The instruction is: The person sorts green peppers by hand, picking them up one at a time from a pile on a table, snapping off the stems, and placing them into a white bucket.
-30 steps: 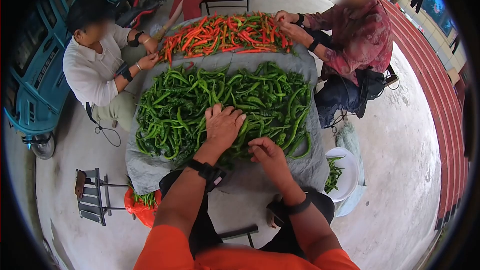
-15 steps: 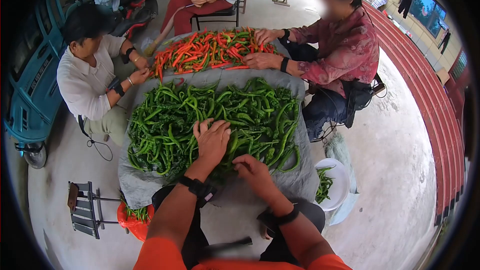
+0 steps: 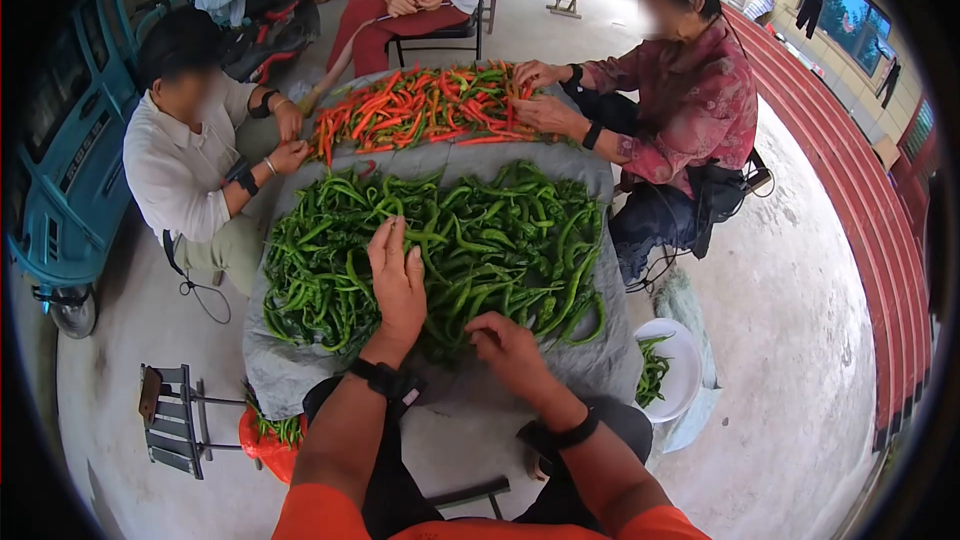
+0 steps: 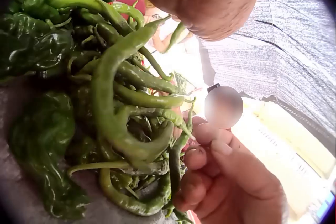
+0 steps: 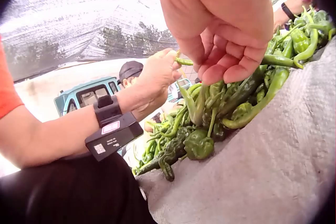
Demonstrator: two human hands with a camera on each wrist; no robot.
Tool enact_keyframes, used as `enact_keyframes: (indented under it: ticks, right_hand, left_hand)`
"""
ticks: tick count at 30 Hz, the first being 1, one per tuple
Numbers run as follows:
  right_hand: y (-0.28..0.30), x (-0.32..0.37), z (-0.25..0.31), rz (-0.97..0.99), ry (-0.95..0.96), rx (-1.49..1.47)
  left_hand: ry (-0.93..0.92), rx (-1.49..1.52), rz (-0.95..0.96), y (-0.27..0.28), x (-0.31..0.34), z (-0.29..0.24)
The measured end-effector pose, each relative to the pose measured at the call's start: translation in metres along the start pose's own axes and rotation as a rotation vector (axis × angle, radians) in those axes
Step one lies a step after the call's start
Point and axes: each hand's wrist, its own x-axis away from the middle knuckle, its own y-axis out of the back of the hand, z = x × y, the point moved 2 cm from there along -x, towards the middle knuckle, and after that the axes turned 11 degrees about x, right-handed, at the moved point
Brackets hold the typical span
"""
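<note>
Over the front of the green chili pepper pile (image 3: 480,230), my left hand (image 3: 398,275) is lifted with its fingers pointing away from me. A short green chili pepper (image 5: 184,61) sticks out from its fingertips in the right wrist view, pinched there. My right hand (image 3: 510,350) hovers at the pile's near edge, fingers loosely curled. In the right wrist view that hand (image 5: 226,45) shows nothing in its grasp, with pepper stems just under its fingertips. A long curved green pepper (image 4: 113,92) lies close by in the left wrist view.
A grey sheet (image 3: 610,370) lies under the peppers. Red chili peppers (image 3: 420,105) form a second pile at the back, where people sit around. A white basin (image 3: 683,365) with green peppers stands at right, a red bag (image 3: 265,445) and a stool (image 3: 172,420) at left.
My left hand has risen off the pile and turned, shifting slightly left with a pepper. My right hand stays near the front edge. The person at right moves their hands over the red peppers.
</note>
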Motion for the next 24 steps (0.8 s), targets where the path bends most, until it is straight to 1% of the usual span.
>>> enact_keyframes:
  ticks: [2, 3, 6, 7, 10, 11, 14, 15, 16, 18, 19, 22, 24]
  right_hand:
    - [-0.001, -0.001, 0.002, -0.006, 0.026, 0.031]
    - [-0.002, -0.002, 0.003, -0.009, 0.041, 0.046]
    - [-0.004, -0.004, 0.006, 0.001, 0.038, 0.062]
    - [-0.006, -0.005, 0.005, -0.016, 0.024, 0.030]
    - [-0.010, -0.007, 0.004, -0.069, -0.016, -0.082]
    - [-0.009, -0.008, 0.006, -0.094, -0.029, -0.130]
    - [-0.003, -0.009, 0.017, -0.190, -0.024, -0.289]
    - [-0.002, -0.009, 0.021, -0.224, -0.021, -0.347]
    - [0.000, -0.008, 0.022, -0.166, -0.025, -0.343]
    - [0.002, -0.007, 0.021, -0.052, -0.027, -0.336]
    - [0.000, -0.007, 0.021, -0.046, -0.021, -0.345]
    - [-0.007, -0.008, 0.005, -0.097, -0.010, -0.253]
    - [-0.002, -0.007, 0.002, -0.093, -0.064, -0.006]
  left_hand:
    - [0.062, 0.072, -0.025, 0.002, 0.001, 0.008]
    - [0.041, 0.036, -0.058, 0.005, -0.002, 0.007]
    - [0.256, 0.284, -0.110, 0.013, -0.004, 0.004]
    - [0.207, 0.218, -0.102, 0.014, -0.003, 0.007]
    - [0.265, 0.247, -0.031, 0.017, 0.001, 0.000]
    - [0.240, 0.254, 0.001, 0.017, 0.002, -0.007]
    - [0.013, 0.220, 0.120, 0.017, 0.012, -0.019]
    - [0.038, 0.270, 0.178, 0.015, 0.019, -0.023]
    - [-0.032, 0.222, 0.269, 0.015, 0.021, -0.030]
    - [-0.164, 0.256, 0.322, 0.010, 0.029, -0.040]
    - [-0.124, 0.277, 0.327, 0.009, 0.032, -0.041]
    - [-0.016, 0.357, 0.346, 0.004, 0.039, -0.041]
    - [0.051, 0.427, 0.370, 0.002, 0.039, -0.041]
